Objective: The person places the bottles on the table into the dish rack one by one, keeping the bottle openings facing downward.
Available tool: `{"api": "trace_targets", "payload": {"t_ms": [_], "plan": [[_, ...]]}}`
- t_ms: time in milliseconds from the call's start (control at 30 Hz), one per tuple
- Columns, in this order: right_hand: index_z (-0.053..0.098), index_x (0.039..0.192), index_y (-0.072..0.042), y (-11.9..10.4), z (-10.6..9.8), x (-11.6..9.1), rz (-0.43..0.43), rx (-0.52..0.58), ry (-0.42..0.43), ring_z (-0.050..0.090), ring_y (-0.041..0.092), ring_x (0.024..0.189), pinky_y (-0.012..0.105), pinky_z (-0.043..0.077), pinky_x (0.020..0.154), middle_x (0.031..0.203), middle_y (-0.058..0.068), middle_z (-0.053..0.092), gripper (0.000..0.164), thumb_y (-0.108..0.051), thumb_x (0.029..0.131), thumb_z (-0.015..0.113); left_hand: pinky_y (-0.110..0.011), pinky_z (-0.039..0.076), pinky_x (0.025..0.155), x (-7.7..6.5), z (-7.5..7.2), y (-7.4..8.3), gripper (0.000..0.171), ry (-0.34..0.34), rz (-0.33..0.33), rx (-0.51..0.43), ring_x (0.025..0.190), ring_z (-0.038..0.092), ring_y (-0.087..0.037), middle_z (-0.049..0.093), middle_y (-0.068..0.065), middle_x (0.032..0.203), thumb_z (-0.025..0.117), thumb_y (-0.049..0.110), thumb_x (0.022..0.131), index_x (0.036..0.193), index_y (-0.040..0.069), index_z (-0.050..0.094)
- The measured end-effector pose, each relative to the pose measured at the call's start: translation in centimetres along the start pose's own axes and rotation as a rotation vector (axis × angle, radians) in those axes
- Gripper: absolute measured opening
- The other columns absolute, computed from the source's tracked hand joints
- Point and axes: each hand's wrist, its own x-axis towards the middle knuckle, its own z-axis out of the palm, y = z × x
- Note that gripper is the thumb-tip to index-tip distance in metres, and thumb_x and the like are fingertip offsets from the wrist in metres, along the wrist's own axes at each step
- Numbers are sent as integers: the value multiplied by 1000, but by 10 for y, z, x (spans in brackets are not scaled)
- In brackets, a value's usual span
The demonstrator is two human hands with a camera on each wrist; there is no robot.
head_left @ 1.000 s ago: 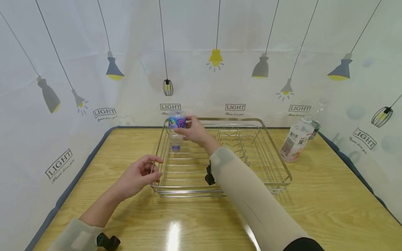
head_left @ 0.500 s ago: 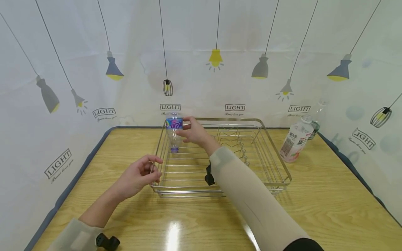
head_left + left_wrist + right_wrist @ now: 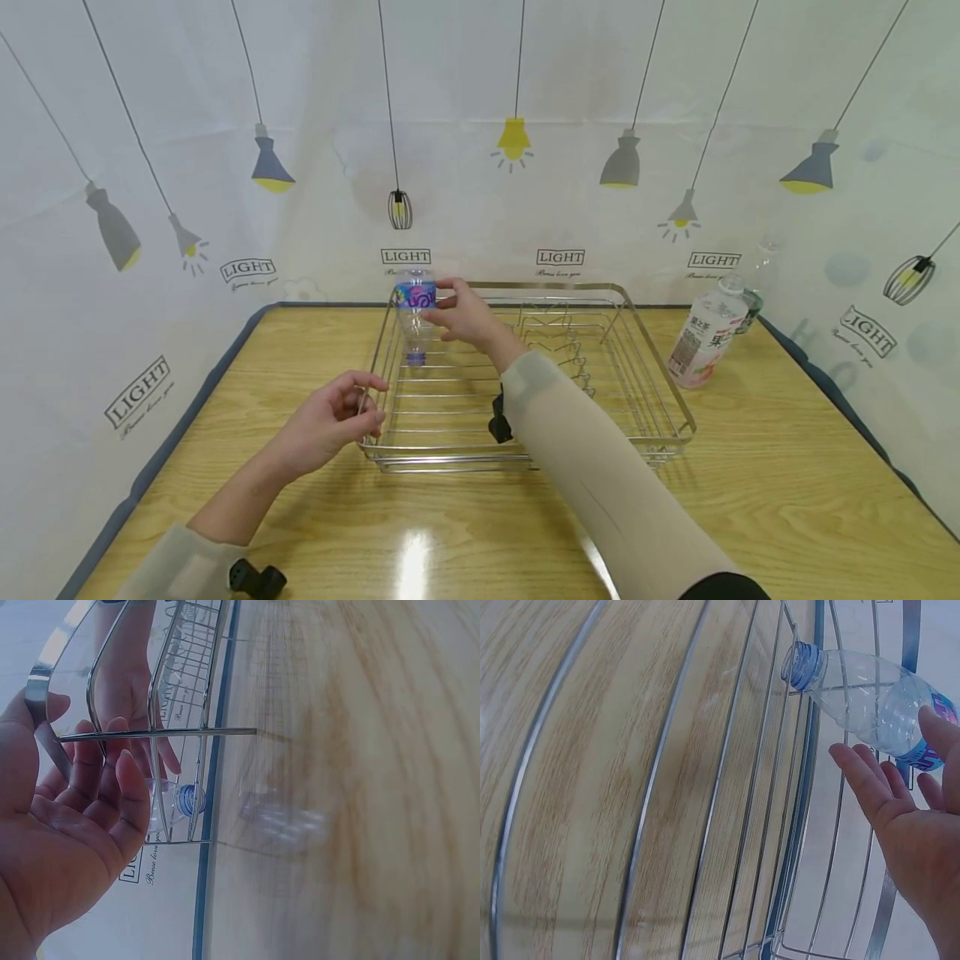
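Note:
A clear plastic bottle [image 3: 416, 325] with a blue and purple label stands upside down in the back left corner of the metal wire dish rack [image 3: 480, 454]. Its blue neck [image 3: 804, 666] is down at the wires. My right hand [image 3: 468, 317] is beside the bottle, fingers fairly straight and spread. In the right wrist view, the thumb lies by the label and the other fingers are apart from the bottle. My left hand [image 3: 330, 421] holds the rack's front left corner, its fingers curled about the flat rim [image 3: 46, 682].
To the right of the rack, a labelled plastic bottle [image 3: 705, 333] stands on the wooden table [image 3: 780, 467]. Behind it is another clear bottle [image 3: 761, 275]. A curtain printed with lamps [image 3: 465, 167] surrounds the table's back and sides.
The bottle has shifted slightly left and down into the rack corner, its label turning a little. My right fingers have loosened from it. My left hand stays put.

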Motion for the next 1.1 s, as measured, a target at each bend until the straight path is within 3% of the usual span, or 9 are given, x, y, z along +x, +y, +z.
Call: {"api": "trace_targets", "payload": {"t_ms": [300,533,733,900,1100], "plan": [[36,166,-12,1,-5,-4,-9,4,20,61,47,140,56,61,108,152,26,56,67,-18,109,71,-29,62,76,3,4,-2,41,-6,22,-7,88,71,-18,65,-11,96,70,11,108,144,-2,54],[37,167,-9,1,-10,-6,-13,19,74,59,42,142,55,58,112,160,25,51,69,-20,109,71,-29,63,76,5,5,-1,41,-9,29,-18,89,72,-19,64,-9,95,69,11,108,143,-2,54],[43,164,-10,-10,-14,-8,-61,27,207,56,38,145,52,55,116,159,19,54,63,-26,109,70,-30,63,76,2,3,-1,36,3,23,-26,89,72,-18,63,-7,95,70,12,108,140,3,56],[52,155,-11,-33,-21,-17,-139,150,336,63,31,135,46,58,111,146,13,62,51,-27,109,69,-30,63,76,0,3,-1,37,6,35,-32,88,71,-17,63,-8,95,69,11,108,141,1,55],[57,149,-12,-56,-41,-42,-237,193,271,67,28,127,49,59,112,141,11,64,44,-28,109,69,-30,63,76,0,3,-1,37,4,36,-42,88,71,-18,64,-7,95,69,11,108,141,1,55]]}}
